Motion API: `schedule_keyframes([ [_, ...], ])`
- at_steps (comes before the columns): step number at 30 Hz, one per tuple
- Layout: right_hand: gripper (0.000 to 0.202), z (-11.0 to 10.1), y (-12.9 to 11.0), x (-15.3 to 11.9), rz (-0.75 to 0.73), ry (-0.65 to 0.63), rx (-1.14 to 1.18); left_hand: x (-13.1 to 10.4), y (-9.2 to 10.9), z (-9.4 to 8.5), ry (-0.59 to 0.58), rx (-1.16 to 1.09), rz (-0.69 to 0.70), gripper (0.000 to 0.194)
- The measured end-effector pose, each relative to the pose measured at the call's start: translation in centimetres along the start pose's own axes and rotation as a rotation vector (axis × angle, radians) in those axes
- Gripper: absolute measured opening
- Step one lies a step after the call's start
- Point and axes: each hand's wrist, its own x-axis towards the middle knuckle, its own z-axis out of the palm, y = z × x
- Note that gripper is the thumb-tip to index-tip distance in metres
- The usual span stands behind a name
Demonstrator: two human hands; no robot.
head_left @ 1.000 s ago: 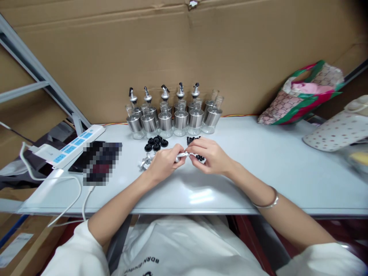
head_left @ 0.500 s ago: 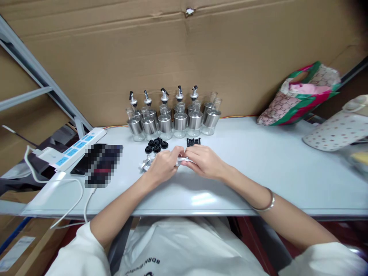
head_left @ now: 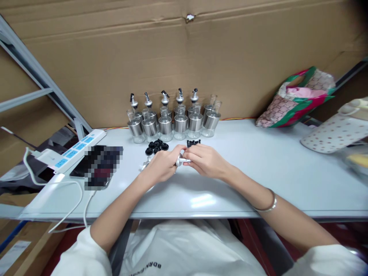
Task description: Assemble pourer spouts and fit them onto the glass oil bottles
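Observation:
Between my hands is a silver pourer spout (head_left: 181, 161), lying sideways with its narrow tip to the right. My left hand (head_left: 163, 164) is closed round its wide end. The fingers of my right hand (head_left: 205, 160) pinch the narrow tip. Partly behind my left hand lie more silver spout pieces (head_left: 146, 162). Several black rubber stoppers (head_left: 156, 146) form a cluster just beyond. Past my right fingers is a row of small black parts (head_left: 193, 143), partly hidden. Glass bottles with steel sleeves (head_left: 180, 124) stand in two rows, and several at the back carry pourers (head_left: 165, 97).
On the left lie a white power strip (head_left: 79, 149), a blurred-out phone (head_left: 100, 168) and a white cable (head_left: 82, 191). A patterned bag (head_left: 293, 101) leans at the back right, near a dotted white container (head_left: 333, 128). Cardboard (head_left: 115, 57) walls off the back.
The pourer spout has turned in my fingers, so more of its silver body shows. Both hands stay almost in place. The view has shifted slightly.

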Motion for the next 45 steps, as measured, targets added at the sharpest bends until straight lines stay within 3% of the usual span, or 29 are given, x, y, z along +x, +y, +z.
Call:
schedule_keyframes([
  [7, 0.023, -0.9, 0.5, 0.4, -0.208, -0.018, -0.227, 0.0, -0.3, -0.6, -0.105, -0.079, 0.007, 0.032],
  [13, 0.024, -2.2, 1.0, 0.5, -0.239, -0.016, -0.326, 0.3, -0.3, -1.5, -0.148, -0.233, 0.036, 0.017],
  [18, 0.023, -2.2, 1.0, 0.9, -0.215, -0.006, -0.343, 0.5, 0.2, -1.6, -0.062, -0.125, 0.03, 0.028],
  [21, 0.022, -2.2, 1.0, 0.9, -0.201, 0.007, -0.304, 0.4, -0.7, -1.8, 0.018, -0.007, 0.038, 0.035],
  [23, 0.028, -2.7, 1.5, 0.3, -0.112, 0.084, -0.221, -0.2, -2.4, -2.7, 0.108, 0.045, 0.003, 0.029],
  [24, 0.033, -3.0, 1.9, -0.2, -0.013, 0.171, -0.168, -0.6, -3.6, -3.4, 0.217, 0.05, -0.072, 0.026],
  [27, 0.039, -4.1, 3.5, -1.7, 0.493, 0.57, -0.058, -1.7, -6.9, -5.2, 0.491, 0.162, -0.411, 0.021],
  [28, 0.038, -4.3, 3.9, -1.9, 0.563, 0.585, -0.036, -1.9, -7.7, -5.6, 0.497, 0.224, -0.495, 0.022],
  [30, 0.038, -4.3, 4.3, -2.1, 0.601, 0.518, 0.005, -2.1, -8.7, -5.5, 0.386, 0.32, -0.564, 0.027],
  [35, 0.039, -2.8, 3.1, -1.2, 0.379, 0.151, -0.008, -2.0, -9.9, -3.1, 0.038, 0.442, -0.543, 0.035],
  [39, 0.038, -1.9, 2.4, -1.1, 0.314, 0.011, -0.02, -1.9, -11.2, -1.5, 0.012, 0.434, -0.567, 0.032],
  [45, 0.031, -1.8, 2.5, -1.5, 0.374, -0.092, 0.023, -2.0, -12.0, -0.7, 0.03, 0.338, -0.555, 0.035],
])
